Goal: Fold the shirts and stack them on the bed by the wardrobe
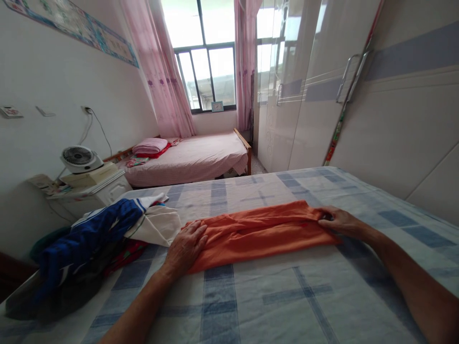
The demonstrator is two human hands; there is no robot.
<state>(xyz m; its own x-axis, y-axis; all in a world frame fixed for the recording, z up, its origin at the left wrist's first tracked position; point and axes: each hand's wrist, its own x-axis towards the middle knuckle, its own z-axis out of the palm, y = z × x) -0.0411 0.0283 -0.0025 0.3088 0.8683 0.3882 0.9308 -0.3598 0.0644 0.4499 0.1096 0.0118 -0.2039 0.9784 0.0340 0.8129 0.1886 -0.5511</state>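
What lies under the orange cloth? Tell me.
The blue-and-white sheet shows around the orange cloth, which lies on it. The part directly beneath is covered, so I cannot tell whether anything else is there.

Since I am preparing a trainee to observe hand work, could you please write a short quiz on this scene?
1. True or false: the left hand rests on the orange garment.
2. What lies beneath that garment? (a) a bare tabletop; (b) a blue-and-white patterned sheet; (c) a pink quilt.
3. Fill in: the heaped blue garment lies nearer the person's ____ hand.

Key: 1. true; 2. b; 3. left.
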